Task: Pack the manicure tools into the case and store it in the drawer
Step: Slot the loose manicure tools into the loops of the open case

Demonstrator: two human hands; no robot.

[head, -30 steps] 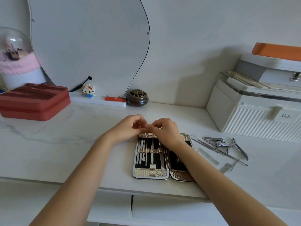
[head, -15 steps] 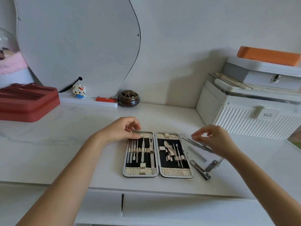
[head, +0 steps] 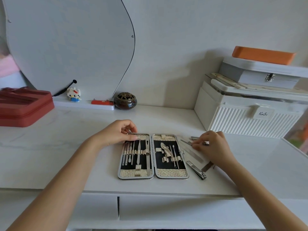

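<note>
A manicure case (head: 153, 156) lies open flat on a white vanity top (head: 66, 147), its two black-lined halves side by side between the person's hands. The left hand (head: 116, 132) rests on the far left corner of the case, fingers curled over its rim and thumb pressed near the edge, gripping that corner. Slim metal tools (head: 133, 152) sit under the elastic loops of the left half, just below that hand; the right half carries a few thin picks (head: 174, 155) and several vacant loops.

The right hand (head: 210, 144) is lowered over a scatter of loose tools just beside the case's right edge, its fingertips (head: 194, 145) pinched together on a thin metal implement (head: 185, 142). A long nail file (head: 191, 153) lies under that hand's thumb side, and a nail clipper (head: 196, 170) sits nearer the person, below the wrist, close to the case's near right corner. A further flat steel piece (head: 206, 166) shows partly under the forearm.

Beyond the right hand stands a ribbed white storage box (head: 250, 120). Beyond the left hand are a dark incense burner (head: 125, 100), a small cat figure (head: 74, 95) and a red zip case (head: 23, 110). Drawer fronts (head: 166, 207) run beneath the counter edge, closed.
</note>
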